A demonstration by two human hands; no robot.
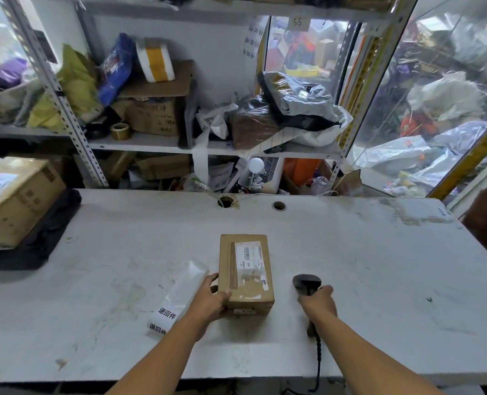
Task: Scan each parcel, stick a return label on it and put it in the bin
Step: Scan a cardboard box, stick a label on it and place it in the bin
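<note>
A small brown cardboard parcel (245,269) lies flat on the white table (364,266), a white shipping label with a barcode on its top. My left hand (211,300) grips the parcel's near left corner, thumb on top. My right hand (319,305) holds a black barcode scanner (306,283) by its handle just right of the parcel, head pointing away from me; its coiled cable runs off the near table edge. A strip of white return labels (176,297) with printed characters lies left of my left hand.
A larger cardboard box (14,201) sits on a black mat at the table's left edge. Metal shelving (179,143) packed with boxes, bags and tape rolls stands behind the table. Two cable holes (278,206) pierce the far tabletop. Piled parcels show behind clear panels at right.
</note>
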